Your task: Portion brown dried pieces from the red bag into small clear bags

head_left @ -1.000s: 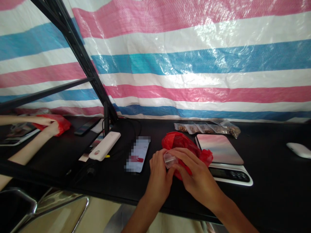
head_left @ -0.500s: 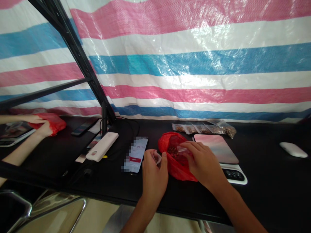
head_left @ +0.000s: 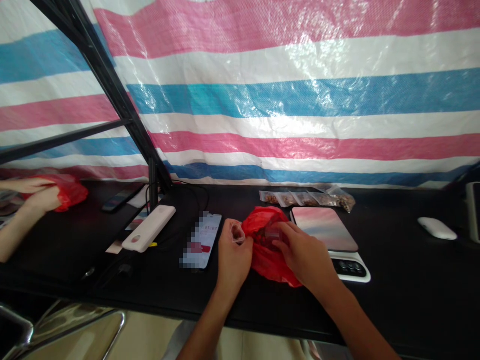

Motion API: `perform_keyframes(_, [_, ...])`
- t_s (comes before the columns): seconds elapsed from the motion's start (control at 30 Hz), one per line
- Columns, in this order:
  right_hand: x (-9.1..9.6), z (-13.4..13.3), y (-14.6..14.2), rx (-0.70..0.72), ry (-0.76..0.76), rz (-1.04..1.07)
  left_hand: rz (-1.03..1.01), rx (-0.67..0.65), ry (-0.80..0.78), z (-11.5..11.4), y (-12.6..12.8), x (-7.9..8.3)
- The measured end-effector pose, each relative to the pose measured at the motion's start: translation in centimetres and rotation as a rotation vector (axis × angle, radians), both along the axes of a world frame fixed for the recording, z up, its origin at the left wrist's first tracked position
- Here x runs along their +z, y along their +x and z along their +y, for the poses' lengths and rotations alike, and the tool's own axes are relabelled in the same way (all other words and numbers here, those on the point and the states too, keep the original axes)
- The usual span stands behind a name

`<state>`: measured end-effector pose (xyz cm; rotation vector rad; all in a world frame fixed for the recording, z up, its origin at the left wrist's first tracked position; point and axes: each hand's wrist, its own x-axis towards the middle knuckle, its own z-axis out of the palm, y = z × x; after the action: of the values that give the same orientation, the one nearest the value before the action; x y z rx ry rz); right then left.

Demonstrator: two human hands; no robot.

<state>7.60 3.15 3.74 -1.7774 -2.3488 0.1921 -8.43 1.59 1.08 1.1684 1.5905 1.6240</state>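
My left hand is closed round a small clear plastic bag, its mouth held apart and facing up. Beside it on the black table lies a crumpled red plastic bag, its top open, with small brown pieces partly visible inside. My right hand reaches into that opening, fingers closed on a small clear plastic cup. The cup is tilted and sits low among the contents; how full it is, I cannot tell. A white digital scale with a shiny plate stands just right of the red bag.
Several filled clear bags lie in a row behind the scale. Left are a phone showing a timer and a white power bank. A white mouse lies right. Beyond the black post, a co-worker's hands hold another red bag.
My right hand has pushed the clear cup deeper into the red bag. The small bag in my left hand now faces up more openly. The view has shifted slightly right.
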Motion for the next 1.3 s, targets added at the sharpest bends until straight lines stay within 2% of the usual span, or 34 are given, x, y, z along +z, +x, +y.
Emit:
perform_keyframes(0.1, [0.1,-0.1,0.0,-0.010,-0.011,-0.043,-0.049,-0.015,0.034,-0.3,0.5,0.0])
perform_keyframes(0.27, [0.0,-0.4,-0.5,0.054,0.004,-0.083,-0.055,-0.036,0.084,-0.6,0.6,-0.1])
perform_keyframes(0.4, [-0.1,-0.7,-0.9,0.121,0.017,-0.071,-0.035,-0.123,0.027,-0.5,0.0,-0.4])
perform_keyframes(0.5, [-0.2,-0.9,-1.2,0.103,0.013,-0.068,-0.037,-0.164,-0.024,-0.4,-0.4,-0.6])
perform_keyframes(0.73, [-0.8,-0.9,-1.8,0.097,0.011,0.003,-0.340,-0.165,-0.111,-0.4,-0.1,-0.3])
perform_keyframes(0.8, [-0.9,-0.8,-1.9,0.097,0.012,0.053,-0.373,-0.165,-0.109,-0.4,-0.2,-0.2])
perform_keyframes(0.93, [-0.9,-0.8,-1.9,0.057,0.018,0.188,-0.321,-0.086,-0.078,-0.2,-0.8,-0.4])
perform_keyframes(1.07, [-1.0,-0.8,-1.7,0.036,0.037,0.235,-0.078,0.024,-0.028,-0.7,-1.6,-0.6])
perform_keyframes(1.13, [-0.9,-0.8,-1.5,0.062,0.046,0.238,0.023,0.015,-0.049,-1.2,-1.8,-0.6])
perform_keyframes(1.3, [-0.9,-0.8,-0.9,0.129,0.021,0.145,0.042,-0.107,-0.160,-2.9,-1.9,-0.1])
